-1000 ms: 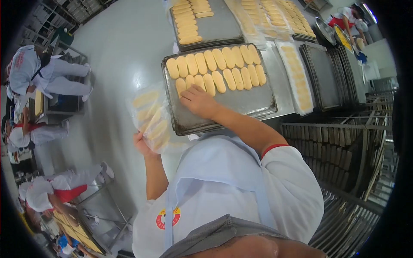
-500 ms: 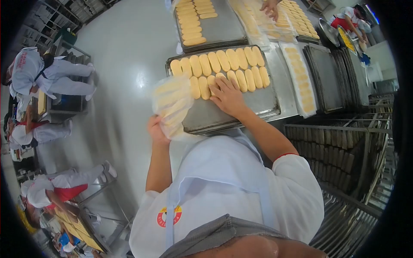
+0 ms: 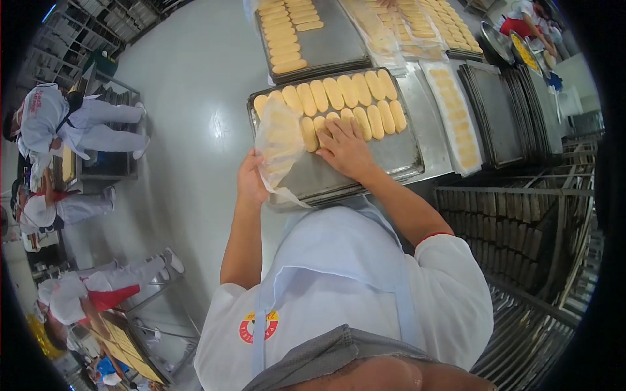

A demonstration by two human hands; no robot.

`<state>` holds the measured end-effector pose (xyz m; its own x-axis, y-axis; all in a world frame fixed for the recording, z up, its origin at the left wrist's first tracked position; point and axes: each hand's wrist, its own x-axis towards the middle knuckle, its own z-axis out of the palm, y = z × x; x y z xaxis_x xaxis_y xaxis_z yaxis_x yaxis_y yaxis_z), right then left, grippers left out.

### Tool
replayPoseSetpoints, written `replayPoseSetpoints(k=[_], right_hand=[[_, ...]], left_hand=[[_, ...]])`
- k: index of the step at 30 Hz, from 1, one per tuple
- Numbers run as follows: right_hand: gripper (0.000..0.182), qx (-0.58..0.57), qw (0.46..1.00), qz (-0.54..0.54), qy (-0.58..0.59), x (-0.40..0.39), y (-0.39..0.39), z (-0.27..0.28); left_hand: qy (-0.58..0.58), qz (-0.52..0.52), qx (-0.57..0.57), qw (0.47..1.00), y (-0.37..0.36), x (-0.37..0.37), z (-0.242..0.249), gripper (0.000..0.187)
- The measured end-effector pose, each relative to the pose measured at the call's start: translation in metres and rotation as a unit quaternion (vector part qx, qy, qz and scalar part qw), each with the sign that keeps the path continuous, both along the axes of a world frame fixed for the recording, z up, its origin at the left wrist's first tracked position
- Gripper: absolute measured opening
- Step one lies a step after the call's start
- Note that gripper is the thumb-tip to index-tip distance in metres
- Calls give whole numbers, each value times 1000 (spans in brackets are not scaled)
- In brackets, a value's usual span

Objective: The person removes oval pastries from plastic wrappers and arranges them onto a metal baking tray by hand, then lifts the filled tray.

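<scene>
My left hand (image 3: 252, 177) grips the edge of a thin, translucent sheet of baking paper (image 3: 280, 144), which bears pale oblong marks. The sheet hangs over the left end of a dark metal baking tray (image 3: 378, 159) and hides some of the pastries there. Two rows of golden, finger-shaped sponge biscuits (image 3: 334, 92) lie on the tray's far half. My right hand (image 3: 345, 151) rests with fingers stretched out over the front row, fingertips on the biscuits near its middle. The front part of the tray is bare metal.
Another tray (image 3: 329, 49) with biscuits sits beyond mine. To the right are a paper strip (image 3: 454, 117) with oblong marks, stacked trays (image 3: 499, 117) and a metal rack (image 3: 508, 192). A co-worker's hand (image 3: 386, 2) shows at the top. Several people work at the left.
My left hand has moved up and to the right with the baking paper, which now covers more of the tray's left end. My right hand stays almost in place.
</scene>
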<state>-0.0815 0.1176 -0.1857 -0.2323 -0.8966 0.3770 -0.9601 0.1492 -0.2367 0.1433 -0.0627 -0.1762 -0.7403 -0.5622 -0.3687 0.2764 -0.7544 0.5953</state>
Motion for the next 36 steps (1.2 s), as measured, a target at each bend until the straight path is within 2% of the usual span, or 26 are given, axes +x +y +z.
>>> replayPoseSetpoints(k=[5,9,17,20,21,23,26,29,32,35,36], right_hand=[[51,5,999,45,-1,10,-13,5],[52,10,998,58,38,13,-20,-5],[53,3,999,41,35,13,-12,-8],[57,-44,998,4,-35,19,-5,-5],[60,-48,993,-7,-106,21,0,-2],[68,-61,967,-31,-245,27,11,10],[77,-22,859,-62,-507,36,27,28],[82,-90,776,12,-624,36,49,38],[68,-130,679,82,-718,26,69,45],[85,-39,646,59,-760,3,105,64],[86,-52,666,28,-744,-2,117,69]], left_hand=[[9,8,-8,1000,-4,2,2,51],[27,-2,-9,1000,-10,-4,-21,53],[-21,17,-2,1000,-2,-8,-4,56],[-31,19,-13,999,3,-1,18,55],[-17,22,-10,1000,8,-1,29,54],[11,25,-3,1000,19,-9,57,51],[58,28,-13,998,34,-34,82,51],[186,-60,83,977,43,-61,109,53],[248,-128,109,954,49,-98,117,61],[305,-193,182,915,71,-135,128,60],[291,-197,194,916,81,-146,129,58]])
